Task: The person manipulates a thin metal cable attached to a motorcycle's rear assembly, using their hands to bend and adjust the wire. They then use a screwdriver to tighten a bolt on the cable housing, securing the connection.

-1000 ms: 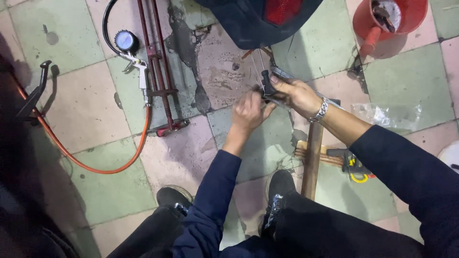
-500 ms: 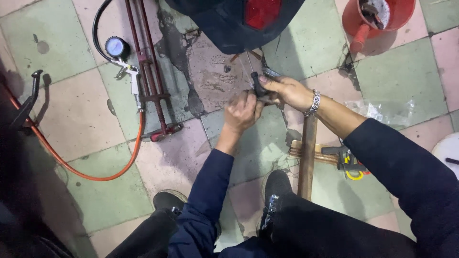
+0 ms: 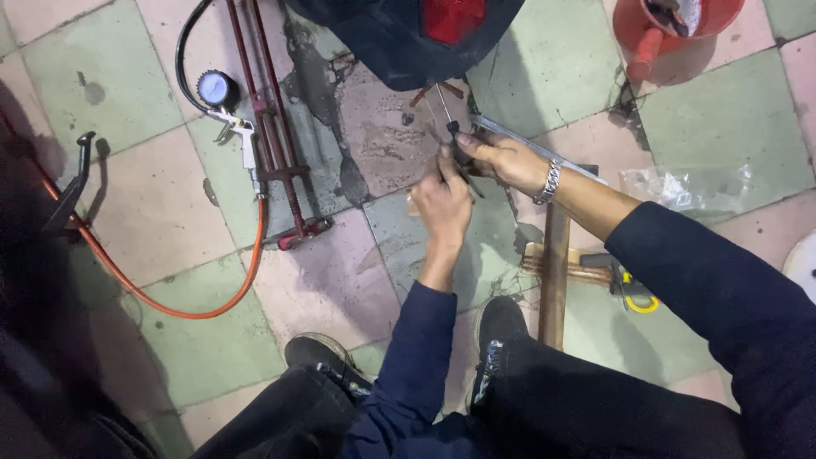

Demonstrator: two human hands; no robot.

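Both my hands meet over the dirty tiled floor (image 3: 161, 212), gripping one small dark metal part (image 3: 460, 157). My left hand (image 3: 444, 204) clasps it from below, fingers curled around its lower end. My right hand (image 3: 503, 158), with a silver chain bracelet at the wrist, pinches it from the right. A thin metal rod (image 3: 444, 104) sticks up from the part toward a dark vehicle body with a red lamp (image 3: 408, 34). What the part is exactly is hidden by my fingers.
A red foot pump (image 3: 272, 127) and a tyre inflator with round gauge (image 3: 219, 89) on an orange hose (image 3: 195, 310) lie at left. A flat metal bar (image 3: 527, 146), wooden-handled hammers (image 3: 557, 272), a plastic bag (image 3: 688, 189) and a red bucket (image 3: 671, 21) are at right. My shoes (image 3: 497, 336) sit below.
The view has shifted slightly; my hands stay together on the small part, with my right hand now pinching it more from the side and the thin rod showing above.
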